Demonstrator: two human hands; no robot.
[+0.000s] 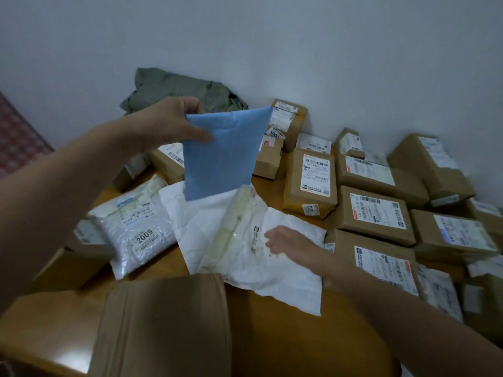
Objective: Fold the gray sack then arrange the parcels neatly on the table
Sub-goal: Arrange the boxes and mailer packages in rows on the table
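My left hand (174, 123) holds a flat blue parcel (223, 153) by its upper left corner, lifted above the middle of the wooden table (285, 336). Under it lies a crumpled white mailer (245, 240), and my right hand (285, 239) rests flat on that mailer's right part. A second white mailer marked 2009 (136, 227) lies to the left. The gray sack (179, 91) sits bunched against the wall at the back. Several brown cardboard parcels (375, 213) with labels lie in rows on the right.
A large brown box (163, 327) stands at the near edge below the white mailer. More cardboard boxes (168, 161) lie at the back left behind the blue parcel. The wall runs close behind the table. A patterned red surface (19, 142) shows at far left.
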